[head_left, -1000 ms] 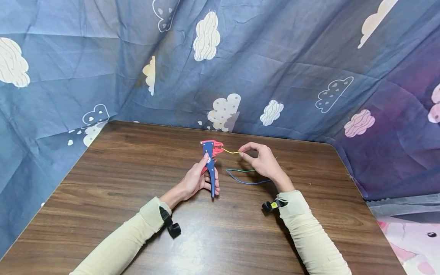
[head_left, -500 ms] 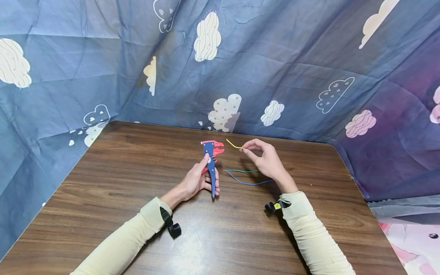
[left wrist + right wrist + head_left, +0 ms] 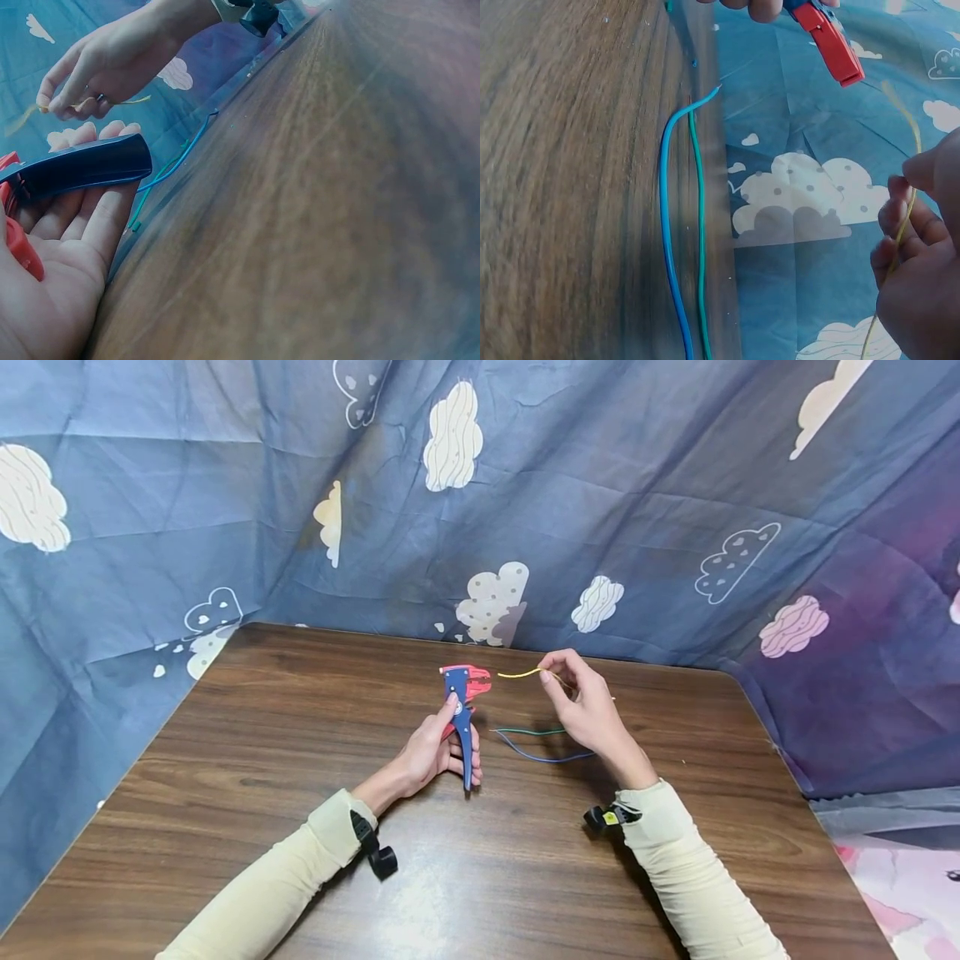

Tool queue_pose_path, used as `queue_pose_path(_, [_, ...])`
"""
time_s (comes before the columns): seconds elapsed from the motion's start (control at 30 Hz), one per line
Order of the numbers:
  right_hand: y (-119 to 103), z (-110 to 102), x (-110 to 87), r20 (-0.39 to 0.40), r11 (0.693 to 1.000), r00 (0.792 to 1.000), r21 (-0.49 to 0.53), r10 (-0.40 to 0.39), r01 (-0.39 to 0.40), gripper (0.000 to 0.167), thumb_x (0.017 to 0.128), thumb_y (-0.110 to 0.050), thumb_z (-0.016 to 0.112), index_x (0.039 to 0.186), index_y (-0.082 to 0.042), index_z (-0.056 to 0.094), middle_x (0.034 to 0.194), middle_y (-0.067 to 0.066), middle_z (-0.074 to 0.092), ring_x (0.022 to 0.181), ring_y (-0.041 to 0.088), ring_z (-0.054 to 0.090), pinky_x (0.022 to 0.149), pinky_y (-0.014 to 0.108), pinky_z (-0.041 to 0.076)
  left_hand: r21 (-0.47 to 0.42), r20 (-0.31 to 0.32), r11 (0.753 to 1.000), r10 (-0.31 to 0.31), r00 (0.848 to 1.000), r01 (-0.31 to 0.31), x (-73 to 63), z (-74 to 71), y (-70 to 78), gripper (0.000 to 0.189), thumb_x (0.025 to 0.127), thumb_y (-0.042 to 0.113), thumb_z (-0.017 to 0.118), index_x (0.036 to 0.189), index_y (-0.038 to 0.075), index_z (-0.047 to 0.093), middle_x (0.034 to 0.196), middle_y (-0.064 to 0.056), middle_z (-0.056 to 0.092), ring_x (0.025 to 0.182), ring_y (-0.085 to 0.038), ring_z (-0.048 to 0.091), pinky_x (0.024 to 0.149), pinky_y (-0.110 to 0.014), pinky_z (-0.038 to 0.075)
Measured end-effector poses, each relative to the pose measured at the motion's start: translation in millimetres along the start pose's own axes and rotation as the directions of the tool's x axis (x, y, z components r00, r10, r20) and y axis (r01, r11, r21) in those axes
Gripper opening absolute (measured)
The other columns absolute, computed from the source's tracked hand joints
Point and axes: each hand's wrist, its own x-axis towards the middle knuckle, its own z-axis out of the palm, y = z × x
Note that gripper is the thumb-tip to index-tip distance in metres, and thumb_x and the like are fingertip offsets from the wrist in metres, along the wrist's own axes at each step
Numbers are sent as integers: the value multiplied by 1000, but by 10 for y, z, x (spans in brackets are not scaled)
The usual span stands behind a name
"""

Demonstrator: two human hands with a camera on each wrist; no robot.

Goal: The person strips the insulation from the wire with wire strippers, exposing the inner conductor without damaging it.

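Note:
My left hand [image 3: 420,762] holds a blue and red wire stripper [image 3: 455,681], its thumb on the blue body and its red jaws facing right. In the left wrist view, the fingers lie behind the dark handle [image 3: 82,166]. Between thumb and fingertips my right hand [image 3: 588,706] pinches a yellow wire [image 3: 517,676]. One end of that wire points left at the stripper's jaws, a small gap apart; the rest trails behind the right hand's fingers. Below the right hand, a green wire [image 3: 528,732] and a blue wire [image 3: 547,761] lie on the table, partly hidden by the wrist.
The brown wooden table [image 3: 465,877] ends at a blue cloud-print curtain [image 3: 390,527] along the back. Tiny light scraps dot the tabletop on the right. Each sleeve cuff carries a black strap with a camera.
The yellow wire has come out of the stripper's jaws as my right hand moved right and slightly away. Its tip pointed up half a second ago and now lies nearly level. The left hand stays put.

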Motion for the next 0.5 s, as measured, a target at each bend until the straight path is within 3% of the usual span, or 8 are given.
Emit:
queue_pose_path(0.27, [-2, -8, -14, -2, 998, 1000, -63, -26, 26, 8, 104, -20, 76, 110, -19, 82, 90, -2, 69, 67, 14, 47, 58, 26, 37, 9, 1, 1000, -5, 1000, 5, -4, -7, 0, 85, 109, 76, 31, 101, -4, 60, 81, -14, 70, 74, -29, 77, 75, -51, 69])
queue_pose_path(0.5, [-4, 3, -28, 73, 994, 997, -110, 2, 6, 11, 102, -25, 79, 111, -27, 86, 87, -8, 74, 66, 14, 49, 57, 27, 40, 6, 4, 1000, -5, 1000, 5, 2, -10, 3, 88, 108, 77, 32, 101, -6, 59, 79, -14, 70, 73, -30, 77, 75, -51, 69])
